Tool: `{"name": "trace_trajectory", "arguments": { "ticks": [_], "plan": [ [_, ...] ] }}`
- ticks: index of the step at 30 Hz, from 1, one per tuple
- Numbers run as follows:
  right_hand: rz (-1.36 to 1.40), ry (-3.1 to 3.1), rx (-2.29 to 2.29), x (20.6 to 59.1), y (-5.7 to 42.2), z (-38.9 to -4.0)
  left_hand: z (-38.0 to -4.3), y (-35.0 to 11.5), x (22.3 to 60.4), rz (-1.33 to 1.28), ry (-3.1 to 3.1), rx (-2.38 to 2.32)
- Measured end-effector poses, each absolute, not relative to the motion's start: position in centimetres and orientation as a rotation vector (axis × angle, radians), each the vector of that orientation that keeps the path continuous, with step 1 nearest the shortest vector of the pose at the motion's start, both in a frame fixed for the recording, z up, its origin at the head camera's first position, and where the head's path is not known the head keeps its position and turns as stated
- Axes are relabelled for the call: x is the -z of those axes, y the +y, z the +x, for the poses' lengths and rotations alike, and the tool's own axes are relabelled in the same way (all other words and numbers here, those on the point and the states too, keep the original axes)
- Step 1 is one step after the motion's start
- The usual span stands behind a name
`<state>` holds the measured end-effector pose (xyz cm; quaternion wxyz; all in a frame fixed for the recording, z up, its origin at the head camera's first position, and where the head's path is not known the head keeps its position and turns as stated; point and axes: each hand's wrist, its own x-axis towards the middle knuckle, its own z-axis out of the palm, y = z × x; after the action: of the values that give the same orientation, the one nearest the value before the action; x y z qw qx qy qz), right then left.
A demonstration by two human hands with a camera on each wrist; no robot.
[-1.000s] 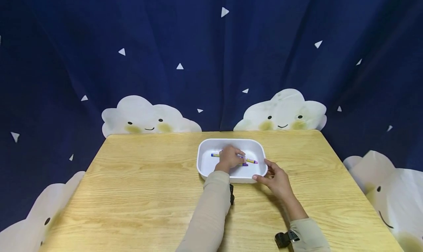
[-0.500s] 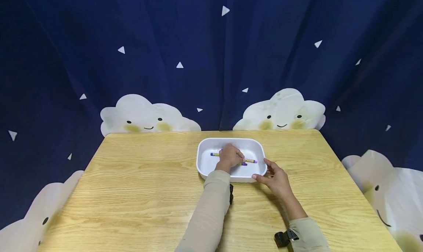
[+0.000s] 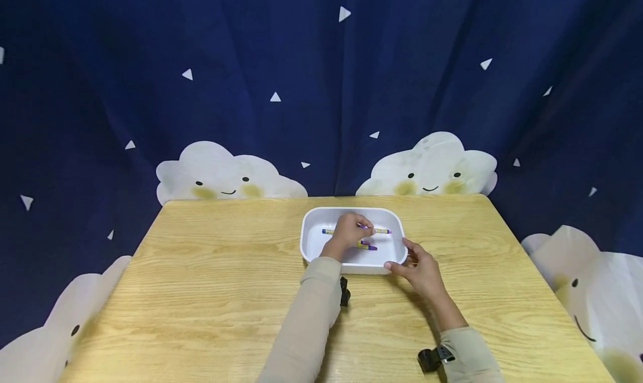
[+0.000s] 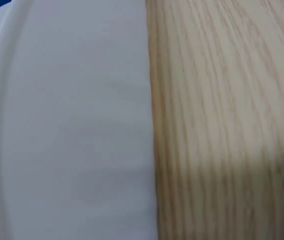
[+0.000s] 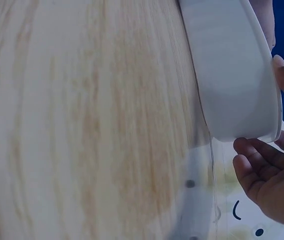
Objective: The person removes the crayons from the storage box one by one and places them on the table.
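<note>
In the head view a white tray (image 3: 351, 269) sits near the back of the table with several crayons lying in it. My left hand (image 3: 348, 231) reaches inside, thumb and index finger pinching a pink-tipped crayon (image 3: 384, 231). Just below those fingertips lies a purple crayon (image 3: 370, 247), with another purple end close beside it. A blue-ended crayon (image 3: 326, 231) shows to the left, partly covered by the hand. My right hand (image 3: 423, 269) holds the tray's near right corner, thumb at the front rim and fingers along the right end. The left wrist view shows only the tray's outer wall (image 4: 77, 120) and table.
The wooden table (image 3: 216, 282) runs out on both sides of the tray and toward me. Behind its back edge hangs a dark blue curtain (image 3: 311, 53) with white triangles and smiling clouds.
My left hand has shifted slightly within the tray, and the pink-tipped crayon has swung up toward the back, now lying nearly level. The right hand keeps its place on the corner.
</note>
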<state>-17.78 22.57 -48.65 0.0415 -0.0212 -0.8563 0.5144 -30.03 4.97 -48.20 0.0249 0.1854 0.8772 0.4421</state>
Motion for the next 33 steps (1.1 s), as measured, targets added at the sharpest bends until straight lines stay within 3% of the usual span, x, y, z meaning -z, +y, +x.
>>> {"name": "trace_trajectory", "arguments": {
  "ticks": [33],
  "plan": [
    [-0.079, -2.724, -1.573, 47.6, 22.8, -18.5, -25.5, -1.8, 43.9, 0.71, 2.763, -1.564]
  ]
}}
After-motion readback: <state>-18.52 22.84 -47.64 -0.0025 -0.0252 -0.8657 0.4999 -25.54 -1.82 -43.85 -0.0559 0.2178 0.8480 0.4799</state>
